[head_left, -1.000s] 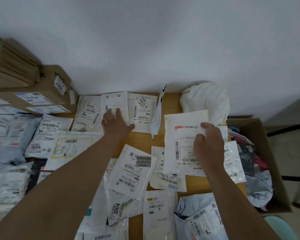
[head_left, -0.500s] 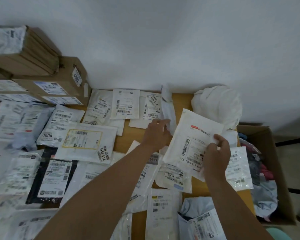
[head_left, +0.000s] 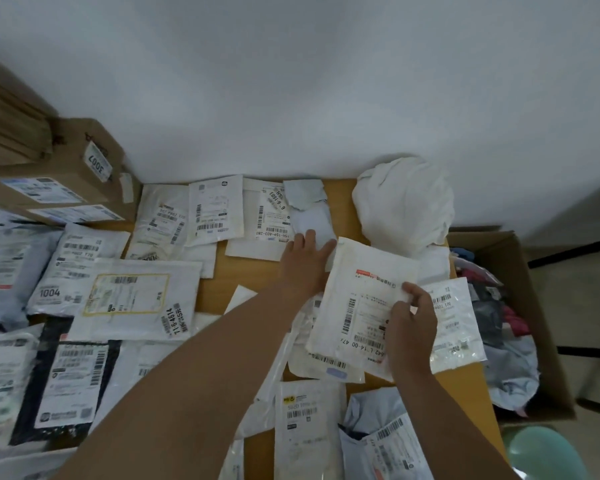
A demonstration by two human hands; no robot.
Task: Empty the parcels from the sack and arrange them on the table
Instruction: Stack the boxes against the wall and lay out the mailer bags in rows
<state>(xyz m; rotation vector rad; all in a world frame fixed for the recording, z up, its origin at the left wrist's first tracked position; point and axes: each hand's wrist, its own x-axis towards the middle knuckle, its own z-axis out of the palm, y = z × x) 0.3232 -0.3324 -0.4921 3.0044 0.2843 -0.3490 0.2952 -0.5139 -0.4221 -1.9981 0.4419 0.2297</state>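
My right hand [head_left: 411, 323] pinches a large white parcel [head_left: 362, 292] with a red-marked label, held tilted above other parcels at the table's right. My left hand [head_left: 305, 263] lies with straight fingers on a small pale blue parcel [head_left: 309, 216] at the back of the wooden table [head_left: 219, 282]. The crumpled white sack [head_left: 404, 202] sits at the back right against the wall. Several white labelled parcels cover the table, among them one with a yellow-framed label [head_left: 132, 299] and a black one [head_left: 66, 389].
Brown cardboard boxes [head_left: 59, 181] are stacked at the back left. An open carton [head_left: 520, 271] with clothes and bags stands right of the table. A green round seat [head_left: 541, 452] shows at the lower right. A dark chair frame stands at the far right.
My left hand moved right from the back-row parcels to the pale blue parcel, which went from upright to lying flat. My right hand lifted and tilted the large white parcel.
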